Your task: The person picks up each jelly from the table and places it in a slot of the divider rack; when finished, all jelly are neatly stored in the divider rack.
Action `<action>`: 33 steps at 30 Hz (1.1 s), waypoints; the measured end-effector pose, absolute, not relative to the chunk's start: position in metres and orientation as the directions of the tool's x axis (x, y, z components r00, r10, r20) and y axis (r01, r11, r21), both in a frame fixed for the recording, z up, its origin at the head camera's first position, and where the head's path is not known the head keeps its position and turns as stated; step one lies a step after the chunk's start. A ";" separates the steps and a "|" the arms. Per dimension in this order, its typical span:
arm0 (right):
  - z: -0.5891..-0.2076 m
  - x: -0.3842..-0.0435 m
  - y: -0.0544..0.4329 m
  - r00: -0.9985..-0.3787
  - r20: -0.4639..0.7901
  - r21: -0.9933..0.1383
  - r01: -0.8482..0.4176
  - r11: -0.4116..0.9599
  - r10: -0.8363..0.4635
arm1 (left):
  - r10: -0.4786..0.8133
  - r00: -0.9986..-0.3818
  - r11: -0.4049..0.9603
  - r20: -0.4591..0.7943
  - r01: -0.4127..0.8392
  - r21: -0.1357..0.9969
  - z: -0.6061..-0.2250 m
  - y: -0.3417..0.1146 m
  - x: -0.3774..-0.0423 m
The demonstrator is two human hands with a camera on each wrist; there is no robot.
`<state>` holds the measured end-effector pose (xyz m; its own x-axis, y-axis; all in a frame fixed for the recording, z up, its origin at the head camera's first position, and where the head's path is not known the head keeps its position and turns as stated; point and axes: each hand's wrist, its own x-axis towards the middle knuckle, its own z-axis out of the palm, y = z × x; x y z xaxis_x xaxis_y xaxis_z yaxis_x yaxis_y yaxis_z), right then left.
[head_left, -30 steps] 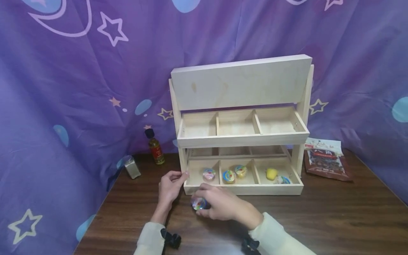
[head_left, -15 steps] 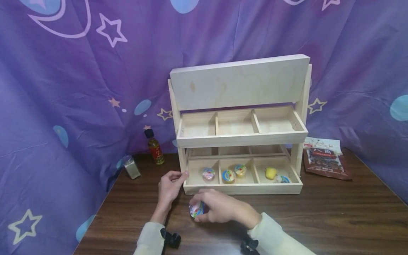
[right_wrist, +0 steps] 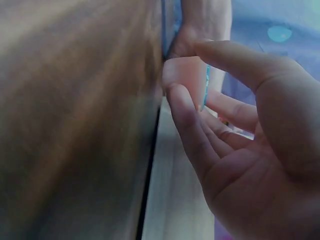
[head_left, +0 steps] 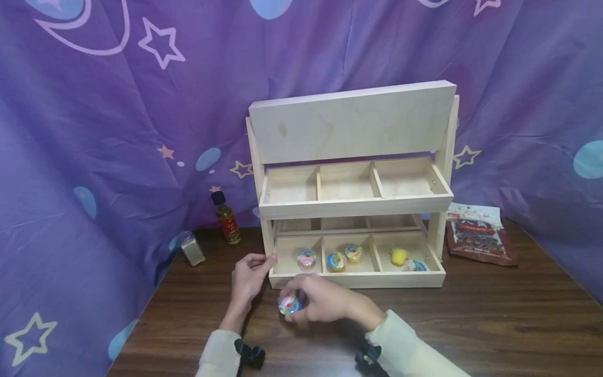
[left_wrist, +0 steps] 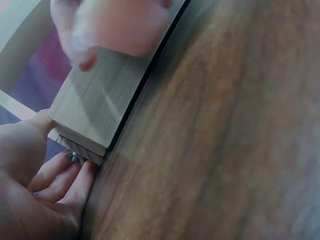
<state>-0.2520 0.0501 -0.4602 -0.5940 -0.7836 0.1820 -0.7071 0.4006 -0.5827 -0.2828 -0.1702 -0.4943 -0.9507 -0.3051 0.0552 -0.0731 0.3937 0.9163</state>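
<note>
My right hand (head_left: 325,299) pinches a jelly cup (head_left: 289,305) with a colourful lid, just in front of the wooden rack (head_left: 353,125). In the right wrist view the jelly cup's body (right_wrist: 182,74) looks pale pink between thumb and fingers. My left hand (head_left: 248,276) grips the left end of the rack's lower tray (head_left: 358,281); in the left wrist view its thumb and fingers hold the tray's corner. In that tray lie a pink jelly cup (head_left: 306,258) at left, two yellow ones (head_left: 336,261) in the middle, and a yellow cup (head_left: 398,256) beside a pale one (head_left: 417,266) at right.
The rack's upper tray (head_left: 356,209) has three compartments. Left of the rack stand a dark-capped bottle (head_left: 228,222) and a small clear shaker (head_left: 192,250). A brown spice packet (head_left: 478,241) lies at right. A purple curtain (head_left: 118,157) hangs behind the table (head_left: 509,324).
My right hand has moved the jelly cup a little away from the rack, then slightly back up. The left hand stays at the tray's corner. The head view has shifted slightly.
</note>
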 end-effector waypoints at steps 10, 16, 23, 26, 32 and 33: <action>-0.437 -0.282 0.054 -0.667 0.291 -0.580 -0.693 0.428 -0.686 | -0.296 -0.953 0.392 0.061 -0.063 0.918 -0.494 -0.172 -0.282; -0.437 -0.309 0.055 -0.715 0.355 -0.565 -0.677 0.471 -0.602 | -0.297 -0.952 0.375 0.071 -0.048 0.926 -0.496 -0.173 -0.285; -0.447 -0.323 0.047 -0.765 0.314 -0.529 -0.632 0.566 -0.562 | -0.292 -0.955 0.377 0.058 -0.060 0.924 -0.495 -0.173 -0.283; -0.451 -0.324 0.043 -0.767 0.309 -0.492 -0.635 0.595 -0.563 | -0.286 -0.957 0.378 0.054 -0.061 0.924 -0.495 -0.173 -0.283; -0.457 -0.325 0.036 -0.772 0.296 -0.457 -0.632 0.626 -0.563 | -0.281 -0.958 0.377 0.063 -0.050 0.925 -0.494 -0.173 -0.284; -0.457 -0.326 0.036 -0.774 0.291 -0.459 -0.628 0.628 -0.562 | -0.281 -0.958 0.376 0.065 -0.047 0.925 -0.494 -0.173 -0.284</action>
<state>-0.3256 0.0360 -0.4570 -0.7744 -0.5619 0.2909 -0.6283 0.6284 -0.4586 -0.2841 -0.1732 -0.4942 -0.9575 -0.2809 0.0651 -0.0474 0.3761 0.9254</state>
